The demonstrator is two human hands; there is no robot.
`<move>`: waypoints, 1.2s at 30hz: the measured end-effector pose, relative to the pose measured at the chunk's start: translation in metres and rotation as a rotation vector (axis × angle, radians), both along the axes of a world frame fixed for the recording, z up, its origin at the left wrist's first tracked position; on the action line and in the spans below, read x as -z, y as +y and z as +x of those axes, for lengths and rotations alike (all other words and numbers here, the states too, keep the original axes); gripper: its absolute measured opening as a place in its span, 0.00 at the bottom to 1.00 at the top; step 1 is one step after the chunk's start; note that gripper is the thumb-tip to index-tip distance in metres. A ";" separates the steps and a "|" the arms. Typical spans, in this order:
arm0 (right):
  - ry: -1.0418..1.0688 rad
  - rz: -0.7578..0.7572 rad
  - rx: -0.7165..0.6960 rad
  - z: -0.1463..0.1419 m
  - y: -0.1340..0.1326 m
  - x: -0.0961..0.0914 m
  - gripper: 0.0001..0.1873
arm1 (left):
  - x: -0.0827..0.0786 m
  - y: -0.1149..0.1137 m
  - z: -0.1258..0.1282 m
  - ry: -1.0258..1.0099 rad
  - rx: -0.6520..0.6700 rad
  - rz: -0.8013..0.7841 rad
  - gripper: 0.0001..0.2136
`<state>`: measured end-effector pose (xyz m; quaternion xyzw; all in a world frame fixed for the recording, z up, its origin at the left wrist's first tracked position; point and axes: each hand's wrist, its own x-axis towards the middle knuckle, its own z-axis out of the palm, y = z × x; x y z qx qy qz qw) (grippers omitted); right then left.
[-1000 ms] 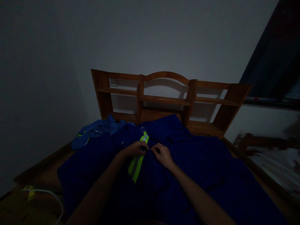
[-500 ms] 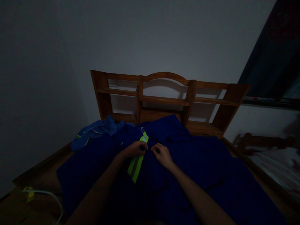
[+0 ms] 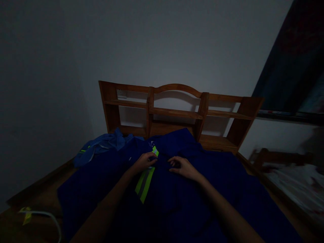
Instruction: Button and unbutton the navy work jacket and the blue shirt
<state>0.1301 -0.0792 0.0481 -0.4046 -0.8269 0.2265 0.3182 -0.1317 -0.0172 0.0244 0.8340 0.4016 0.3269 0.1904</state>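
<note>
A dark blue work jacket (image 3: 202,199) lies spread out in front of me, with a yellow-green and grey reflective strip (image 3: 145,185) running slantwise across its chest. Over the upper part of that strip is my left hand (image 3: 144,162), its thumb and fingers loosely curved with a small gap between the tips. My right hand (image 3: 184,167) hovers to the right over plain blue cloth, fingers apart and nothing visible in them. Small light lettering (image 3: 151,143) shows above the strip. In the dim light, the cloth under the fingertips is hard to make out.
A lighter blue garment (image 3: 101,146) lies crumpled at the back left. Behind stands a wooden headboard with shelves (image 3: 174,111) against the wall. A pale cable with a yellow tag (image 3: 27,216) is at lower left. White bedding (image 3: 296,182) and a dark curtain (image 3: 286,67) are on the right.
My right hand has drawn back to the right and its fingers have opened from a pinch. My left hand has shifted slightly left, its thumb and fingers looser. The view has tilted a little upward.
</note>
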 end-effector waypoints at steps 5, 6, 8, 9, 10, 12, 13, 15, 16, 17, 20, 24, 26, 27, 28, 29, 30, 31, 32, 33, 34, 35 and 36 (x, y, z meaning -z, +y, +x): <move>-0.029 -0.051 0.003 0.051 -0.007 0.009 0.18 | 0.003 0.002 0.002 0.009 -0.043 0.049 0.10; 0.002 -0.057 0.020 0.054 -0.007 0.014 0.15 | 0.005 0.001 0.003 0.019 -0.082 0.075 0.10; 0.054 -0.034 0.068 0.052 -0.007 0.022 0.12 | 0.006 -0.002 0.009 0.061 -0.214 0.161 0.09; 0.068 -0.018 0.086 0.050 -0.006 0.025 0.11 | 0.005 -0.004 0.013 0.088 -0.287 0.208 0.09; 0.077 -0.005 0.094 0.048 -0.006 0.027 0.11 | 0.003 -0.007 0.019 0.113 -0.345 0.252 0.10; 0.096 0.002 0.097 0.047 -0.004 0.028 0.09 | -0.006 -0.014 0.034 0.138 -0.367 0.314 0.12; 0.104 -0.004 0.096 0.048 -0.003 0.028 0.08 | -0.012 -0.017 0.044 0.128 -0.332 0.332 0.14; 0.118 -0.022 0.100 0.052 -0.001 0.028 0.08 | -0.025 -0.022 0.067 0.084 -0.195 0.327 0.16; 0.127 -0.027 0.109 0.054 0.000 0.028 0.09 | -0.030 -0.024 0.078 0.068 -0.103 0.292 0.16; 0.135 -0.033 0.118 0.056 0.001 0.029 0.10 | -0.034 -0.026 0.090 0.065 -0.009 0.234 0.14; 0.149 -0.068 0.120 0.060 0.004 0.033 0.12 | -0.030 -0.029 0.114 0.132 0.179 0.044 0.10; 0.188 -0.109 0.110 0.061 0.009 0.038 0.12 | -0.006 -0.026 0.120 0.116 0.173 0.010 0.16; 0.187 -0.123 0.117 0.061 0.010 0.040 0.11 | 0.003 -0.020 0.115 0.072 0.211 -0.026 0.15; 0.181 -0.126 0.122 0.061 0.011 0.040 0.11 | 0.005 -0.017 0.112 0.054 0.233 -0.045 0.14; 0.174 -0.124 0.127 0.060 0.011 0.040 0.11 | 0.007 -0.014 0.110 0.042 0.251 -0.056 0.13; 0.167 -0.122 0.128 0.060 0.011 0.040 0.11 | 0.008 -0.011 0.108 0.033 0.260 -0.055 0.12; 0.159 -0.118 0.128 0.060 0.011 0.039 0.11 | 0.008 -0.010 0.106 0.028 0.262 -0.047 0.11; 0.151 -0.112 0.129 0.060 0.010 0.039 0.11 | 0.008 -0.009 0.105 0.030 0.267 -0.034 0.11; 0.140 -0.100 0.132 0.059 0.009 0.038 0.11 | 0.008 -0.009 0.105 0.036 0.270 -0.019 0.10; 0.124 -0.078 0.137 0.058 0.008 0.037 0.10 | 0.008 -0.010 0.104 0.046 0.267 -0.002 0.10; 0.103 -0.047 0.144 0.057 0.007 0.036 0.09 | 0.008 -0.011 0.104 0.060 0.257 0.018 0.10; 0.076 -0.009 0.149 0.055 0.005 0.035 0.08 | 0.008 -0.012 0.104 0.078 0.241 0.039 0.09; 0.045 0.030 0.151 0.053 0.003 0.034 0.07 | 0.009 -0.013 0.104 0.102 0.228 0.058 0.09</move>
